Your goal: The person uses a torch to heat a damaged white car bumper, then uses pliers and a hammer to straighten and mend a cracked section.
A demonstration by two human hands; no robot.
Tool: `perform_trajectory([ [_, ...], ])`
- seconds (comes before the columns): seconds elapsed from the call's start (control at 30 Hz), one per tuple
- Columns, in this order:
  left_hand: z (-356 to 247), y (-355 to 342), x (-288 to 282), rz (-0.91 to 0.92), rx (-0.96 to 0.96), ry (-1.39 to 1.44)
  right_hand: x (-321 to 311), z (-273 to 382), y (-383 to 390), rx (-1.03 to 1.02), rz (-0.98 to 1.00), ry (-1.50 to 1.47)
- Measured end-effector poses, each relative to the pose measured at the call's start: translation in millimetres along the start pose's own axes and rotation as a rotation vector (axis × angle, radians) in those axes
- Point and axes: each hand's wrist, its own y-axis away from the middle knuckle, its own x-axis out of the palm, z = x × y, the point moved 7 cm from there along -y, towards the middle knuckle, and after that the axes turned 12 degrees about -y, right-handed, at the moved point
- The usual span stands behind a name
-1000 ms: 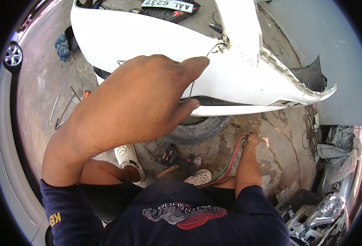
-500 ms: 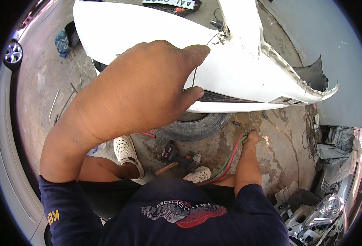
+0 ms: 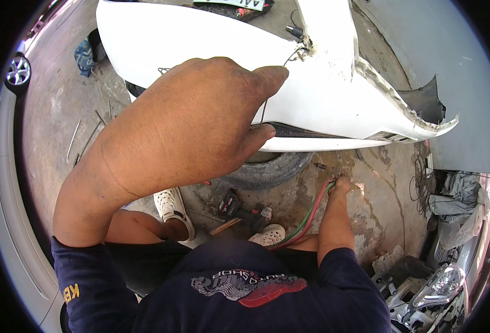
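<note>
In the upper middle my left hand (image 3: 200,116) reaches across a white car bumper (image 3: 211,39), back toward me. A thin bent wire (image 3: 264,111) runs through its curled grip, showing in the gap between two fingertips. The wire's upper end reaches a rough, blackened spot (image 3: 305,49) on the white plastic; a small loop of it shows left of my knuckles. Most of the left fingers are hidden. Low at the right, my right hand (image 3: 341,185) is closed round a pair of red and green hoses (image 3: 315,210); anything beyond its fingers is hidden.
Under the bumper lies a tire (image 3: 273,173). A cordless power tool (image 3: 242,213) and a wood strip (image 3: 225,226) lie between my feet. Metal rods (image 3: 73,139) are on the floor at left. Car parts with a headlight (image 3: 439,286) fill the lower right. A grey car (image 3: 12,205) stands left.
My left hand has shifted slightly right and down, and more of the wire's loop shows left of it. My right hand and the hoses stay nearly still.
</note>
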Motion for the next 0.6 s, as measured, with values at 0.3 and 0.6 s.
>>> perform_trajectory([
  [0.3,-4.1,0.9,7.6,0.057,-0.042,0.012,-1.6,-2.5,-1.3,0.021,-0.009,-0.035],
  [0.6,0.5,-19.9,-11.2,-0.096,0.033,-0.011,-9.4,-5.2,-19.1,0.041,-0.004,-0.064],
])
